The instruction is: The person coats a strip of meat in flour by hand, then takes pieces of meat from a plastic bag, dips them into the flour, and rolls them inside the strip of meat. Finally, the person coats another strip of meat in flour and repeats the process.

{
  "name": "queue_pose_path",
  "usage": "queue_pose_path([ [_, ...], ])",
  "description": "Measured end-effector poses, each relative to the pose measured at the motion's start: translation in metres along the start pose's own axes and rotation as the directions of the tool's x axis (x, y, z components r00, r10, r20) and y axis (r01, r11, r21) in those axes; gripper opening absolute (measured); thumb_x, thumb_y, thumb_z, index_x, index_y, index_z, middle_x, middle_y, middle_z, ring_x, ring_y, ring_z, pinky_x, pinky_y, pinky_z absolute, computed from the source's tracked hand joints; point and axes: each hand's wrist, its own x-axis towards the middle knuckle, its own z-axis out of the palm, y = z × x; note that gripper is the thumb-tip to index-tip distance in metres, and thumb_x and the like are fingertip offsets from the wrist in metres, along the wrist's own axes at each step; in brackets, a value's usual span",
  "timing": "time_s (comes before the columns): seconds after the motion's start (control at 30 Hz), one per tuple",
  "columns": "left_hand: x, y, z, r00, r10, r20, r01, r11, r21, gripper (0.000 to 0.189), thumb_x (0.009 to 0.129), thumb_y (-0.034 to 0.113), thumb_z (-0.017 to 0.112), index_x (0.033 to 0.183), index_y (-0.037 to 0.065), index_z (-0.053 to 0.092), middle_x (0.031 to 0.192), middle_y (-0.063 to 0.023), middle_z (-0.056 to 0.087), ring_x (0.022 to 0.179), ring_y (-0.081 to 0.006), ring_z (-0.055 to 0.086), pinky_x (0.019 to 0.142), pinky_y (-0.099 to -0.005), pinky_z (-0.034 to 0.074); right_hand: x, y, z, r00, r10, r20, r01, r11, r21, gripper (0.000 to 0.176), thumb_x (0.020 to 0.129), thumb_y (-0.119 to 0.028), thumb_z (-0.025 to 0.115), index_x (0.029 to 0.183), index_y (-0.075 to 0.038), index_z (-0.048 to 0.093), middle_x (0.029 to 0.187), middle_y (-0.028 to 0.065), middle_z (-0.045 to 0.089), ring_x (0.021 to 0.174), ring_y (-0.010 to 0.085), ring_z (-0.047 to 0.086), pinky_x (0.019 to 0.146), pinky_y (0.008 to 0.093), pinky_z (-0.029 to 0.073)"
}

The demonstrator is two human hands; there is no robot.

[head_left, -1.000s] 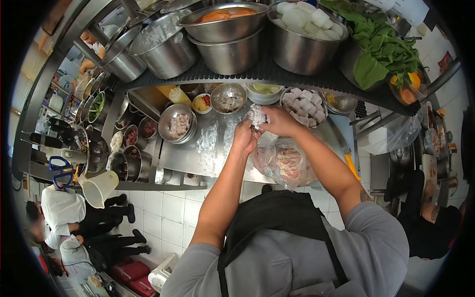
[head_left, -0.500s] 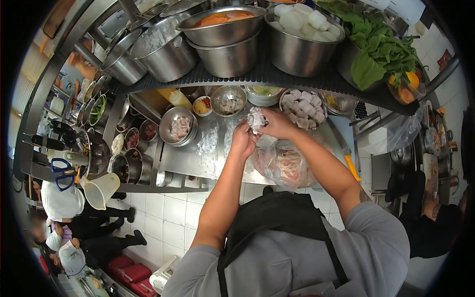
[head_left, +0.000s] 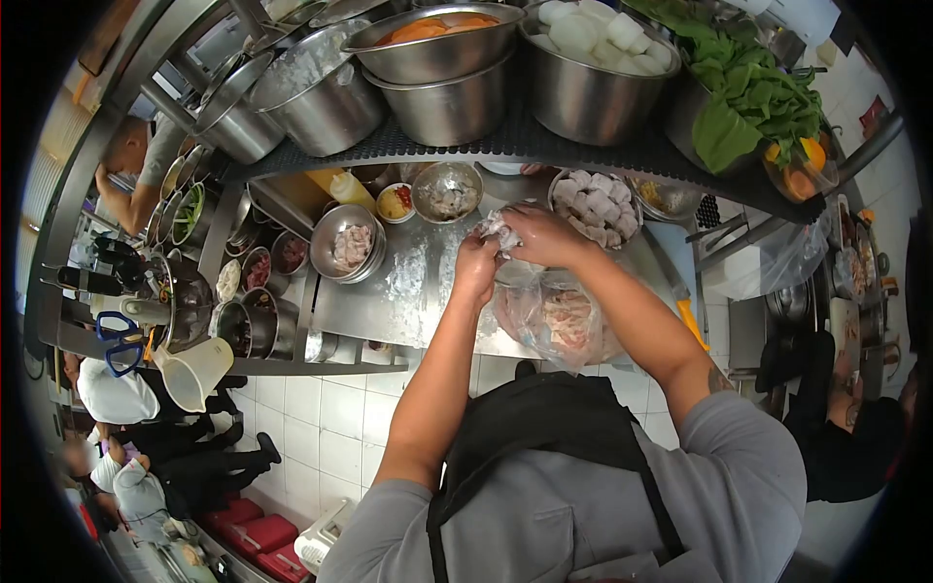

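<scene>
Above the steel counter, a white, flour-dusted lump [head_left: 498,229] that looks like meat is pinched between both hands. My left hand [head_left: 474,270] grips it from the near left, fingers closed. My right hand [head_left: 546,236] covers it from the right, its fingers curled over it. Just beyond lies a steel bowl [head_left: 474,205] with floury scraps. To the right, a steel bowl [head_left: 637,216] is heaped with floured pieces [head_left: 595,202]. Under my right forearm sits a clear plastic bag [head_left: 535,330] with pale raw meat [head_left: 571,316].
A knife with a yellow handle [head_left: 692,321] lies at the right. Steel bowls with raw meat [head_left: 352,246] stand left, near a small bowl of chopped seasonings [head_left: 396,202]. Overhead, a shelf [head_left: 408,151] carries large steel pots and leafy greens [head_left: 753,97]. Other people stand at left and right.
My right hand has turned over the lump, covering more of it. The bowl behind my hands has shifted back under the shelf. A person at far left has come further into view.
</scene>
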Motion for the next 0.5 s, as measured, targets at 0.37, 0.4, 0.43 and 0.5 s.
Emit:
queue_pose_path([
  [0.37, 0.006, -0.003, -0.01, 0.991, 0.042, 0.13, -0.014, 0.977, -0.212, 0.035, 0.095, 0.0, 0.051, 0.13, 0.001, 0.053, 0.117, -0.0096, 0.065, 0.104, -0.0194, 0.065, 0.089, -0.0324, 0.053, 0.004, 0.006, -0.012, 0.986, -0.166, 0.014, 0.165, 0.985, 0.05, 0.06, 0.073, -0.016, 0.077, 0.127, -0.003, 0.055, 0.129, 0.0189, 0.059, 0.113, 0.0378, 0.06, 0.098, 0.0435, 0.049],
  [0.4, 0.009, -0.004, -0.011, 0.99, 0.062, 0.131, -0.032, 0.976, -0.217, 0.035, 0.095, -0.002, 0.052, 0.13, 0.001, 0.054, 0.117, -0.0095, 0.065, 0.105, -0.0195, 0.065, 0.09, -0.0327, 0.053, 0.001, 0.004, -0.013, 1.0, -0.019, 0.024, 0.015, 0.988, 0.156, 0.061, 0.074, -0.015, 0.076, 0.129, -0.002, 0.054, 0.13, 0.0174, 0.059, 0.112, 0.035, 0.061, 0.097, 0.0413, 0.049],
  [0.43, 0.011, -0.005, -0.013, 0.988, 0.082, 0.132, -0.051, 0.973, -0.223, 0.035, 0.094, -0.003, 0.052, 0.13, 0.001, 0.055, 0.117, -0.0095, 0.065, 0.106, -0.0195, 0.064, 0.091, -0.033, 0.053, -0.004, -0.001, -0.016, 0.991, 0.126, 0.049, -0.134, 0.957, 0.257, 0.061, 0.075, -0.013, 0.075, 0.131, -0.001, 0.053, 0.131, 0.016, 0.059, 0.11, 0.0323, 0.063, 0.096, 0.0392, 0.05],
  [0.5, 0.009, -0.006, -0.013, 0.988, 0.084, 0.133, -0.05, 0.969, -0.242, 0.035, 0.093, -0.003, 0.053, 0.128, 0.001, 0.056, 0.118, -0.0091, 0.065, 0.106, -0.0192, 0.064, 0.091, -0.0324, 0.052, -0.01, -0.001, -0.01, 0.96, 0.266, 0.091, -0.278, 0.851, 0.446, 0.061, 0.076, -0.012, 0.074, 0.132, -0.001, 0.052, 0.128, 0.0163, 0.061, 0.106, 0.0308, 0.065, 0.093, 0.0379, 0.051],
])
